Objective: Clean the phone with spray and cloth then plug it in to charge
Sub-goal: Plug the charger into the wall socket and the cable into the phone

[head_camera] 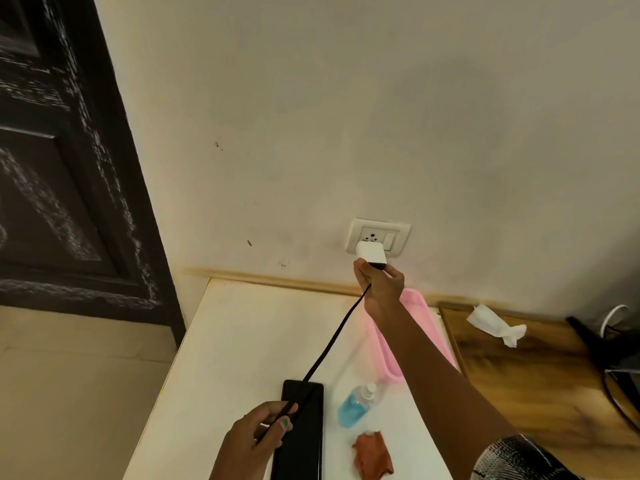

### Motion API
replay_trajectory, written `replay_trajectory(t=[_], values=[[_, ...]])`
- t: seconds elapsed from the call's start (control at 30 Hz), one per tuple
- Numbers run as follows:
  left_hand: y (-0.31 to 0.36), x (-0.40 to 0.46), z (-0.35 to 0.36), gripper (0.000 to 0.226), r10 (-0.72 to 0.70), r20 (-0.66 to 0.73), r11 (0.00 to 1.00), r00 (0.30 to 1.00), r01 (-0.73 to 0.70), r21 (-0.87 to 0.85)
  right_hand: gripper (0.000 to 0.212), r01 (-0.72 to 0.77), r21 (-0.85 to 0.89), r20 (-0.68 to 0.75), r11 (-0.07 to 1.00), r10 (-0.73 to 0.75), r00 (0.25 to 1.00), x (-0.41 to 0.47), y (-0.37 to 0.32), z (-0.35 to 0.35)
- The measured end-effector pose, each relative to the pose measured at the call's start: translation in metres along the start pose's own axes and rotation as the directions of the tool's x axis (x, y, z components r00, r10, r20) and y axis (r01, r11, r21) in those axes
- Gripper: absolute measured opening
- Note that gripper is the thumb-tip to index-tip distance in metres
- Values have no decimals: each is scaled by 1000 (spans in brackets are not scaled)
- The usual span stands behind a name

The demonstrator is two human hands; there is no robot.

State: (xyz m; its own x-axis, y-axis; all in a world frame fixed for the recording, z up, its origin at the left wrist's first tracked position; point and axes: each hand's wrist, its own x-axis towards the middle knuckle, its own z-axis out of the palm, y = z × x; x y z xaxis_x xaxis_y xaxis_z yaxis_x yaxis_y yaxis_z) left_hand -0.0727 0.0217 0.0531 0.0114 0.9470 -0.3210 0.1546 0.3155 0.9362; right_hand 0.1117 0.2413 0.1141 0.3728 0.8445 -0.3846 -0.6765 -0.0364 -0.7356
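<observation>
Right now the right hand (379, 282), just right of the frame's centre, pinches the base of the white charger adapter (371, 252) between thumb and fingertips and holds it against the wall socket (378, 236). Whether the pins are fully seated is hard to tell from this angle, since the adapter body hides the lower holes. To do this well, the push should go straight into the wall, square to the plate, with the grip kept on the adapter body and not on the black cable (337, 336) that leaves it. The switch (390, 240) beside the socket likely needs flipping afterwards.

Low in the frame, the left hand (258, 436) curls its fingers round the cable's other end, pinching it near the plug, right over the phone (300, 431). The phone lies flat and screen-dark on the white table (242, 341), at the bottom centre. I judge that holding some slack there keeps the cable from tugging the adapter sideways.

The spray bottle (356, 405) lies on its side just right of the phone, with the rust-coloured cloth (374, 457) below it, so cleaning looks finished.
</observation>
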Motion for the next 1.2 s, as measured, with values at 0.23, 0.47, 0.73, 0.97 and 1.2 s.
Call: replay_trajectory(t=[0.23,0.47,0.73,0.97,1.2], values=[[-3,4,-1,27,-9,9,998,1000,9,55,60,-10,-7,-29,1000,10,1000,11,1,3],[-6,6,-2,25,-27,18,998,999,26,49,62,-12,-22,-47,1000,11,999,14,9,-3],[-10,6,-5,27,-17,-18,999,1000,18,28,63,-10,-24,-55,1000,8,998,18,7,-1],[-13,5,-6,29,-14,-30,1000,999,14,14,58,56,-79,-75,995,-62,995,23,3,6],[-18,5,-6,29,-29,-24,1000,999,29,12,57,58,-144,-112,988,-75,991,23,3,12]])
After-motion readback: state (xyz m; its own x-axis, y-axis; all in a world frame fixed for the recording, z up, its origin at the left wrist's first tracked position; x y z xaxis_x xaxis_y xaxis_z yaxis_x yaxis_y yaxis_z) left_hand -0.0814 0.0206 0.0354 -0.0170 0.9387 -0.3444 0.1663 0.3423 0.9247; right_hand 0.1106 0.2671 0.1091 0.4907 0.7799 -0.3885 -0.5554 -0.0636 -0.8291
